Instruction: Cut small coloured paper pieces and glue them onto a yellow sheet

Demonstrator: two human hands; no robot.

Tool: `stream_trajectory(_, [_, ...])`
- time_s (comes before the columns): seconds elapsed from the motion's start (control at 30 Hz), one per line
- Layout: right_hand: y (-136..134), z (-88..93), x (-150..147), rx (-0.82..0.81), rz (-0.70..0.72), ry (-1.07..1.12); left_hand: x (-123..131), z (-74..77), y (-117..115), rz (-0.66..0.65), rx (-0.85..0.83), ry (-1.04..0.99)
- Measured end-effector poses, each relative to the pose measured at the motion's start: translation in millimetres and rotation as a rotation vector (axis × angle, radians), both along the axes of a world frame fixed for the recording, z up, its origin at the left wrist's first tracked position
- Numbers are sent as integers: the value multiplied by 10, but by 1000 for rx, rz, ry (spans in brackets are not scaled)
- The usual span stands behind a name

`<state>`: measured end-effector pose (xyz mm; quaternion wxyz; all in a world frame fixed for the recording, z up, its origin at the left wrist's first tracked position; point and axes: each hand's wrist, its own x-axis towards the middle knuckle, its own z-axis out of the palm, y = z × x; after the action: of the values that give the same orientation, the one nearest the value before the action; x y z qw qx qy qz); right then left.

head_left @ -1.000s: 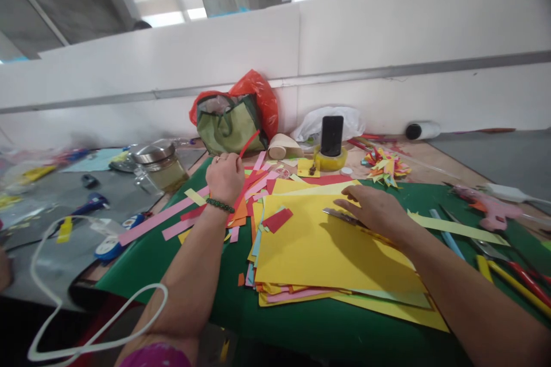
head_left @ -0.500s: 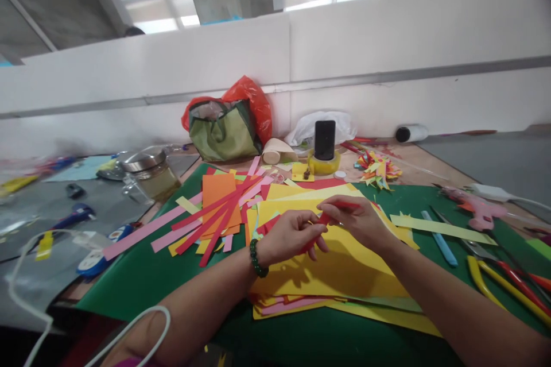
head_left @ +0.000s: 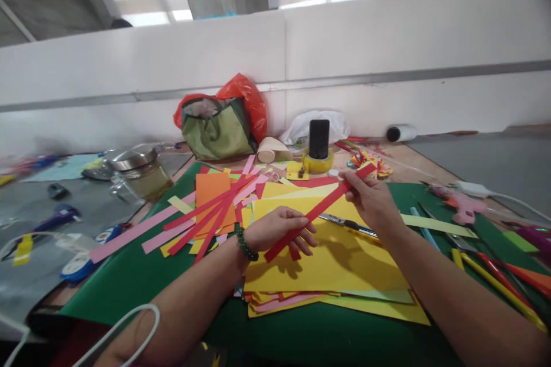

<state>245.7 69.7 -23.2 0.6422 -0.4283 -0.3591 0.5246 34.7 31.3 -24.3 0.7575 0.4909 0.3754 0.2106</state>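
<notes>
A long red paper strip (head_left: 323, 204) slants between my two hands above the stacked yellow paper sheets (head_left: 331, 275). My left hand (head_left: 275, 233) is closed on its lower part, thumb on top and the other fingers partly spread beneath. A second short red end shows under those fingers. My right hand (head_left: 373, 201) pinches the strip's upper end between thumb and fingers. Below the right hand is a craft knife (head_left: 353, 226) with a yellow-and-black handle; whether it touches the hand I cannot tell.
Red, pink and orange strips (head_left: 215, 200) are heaped to the left on the green mat (head_left: 142, 246). Scissors (head_left: 456, 240) and a pink glue gun (head_left: 467, 206) lie at right. A glass jar (head_left: 140, 174), green bag (head_left: 217, 128) and phone (head_left: 319, 138) stand behind.
My hands have moved apart, the right one up and away from the left. The red strip is now drawn out straight between them, and the craft knife has come into view.
</notes>
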Motion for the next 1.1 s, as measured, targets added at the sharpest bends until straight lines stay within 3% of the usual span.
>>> stream_trajectory(0.1, [-28,13,-30,0,-36,40,20,-26,-7,6,-11,0])
stream_trajectory(0.2, [-64,-19,-54,54,15,-12,14,-4,-2,56,8,-3])
stream_trajectory(0.43, [-117,-87,-52,123,157,-252,-407,314,256,505,199,-12])
stream_trajectory(0.6, [-154,-97,-95,185,219,-469,-469,337,332,646,130,-55])
stream_trajectory(0.87, [-248,-195,-165,371,306,-793,-352,255,280,622,182,-146])
stream_trajectory(1.0, [-284,-243,-204,515,378,-963,-283,209,195,346,249,-37])
stream_trajectory(1.1, [-307,-220,-205,584,427,-1114,-301,261,136,125,280,74])
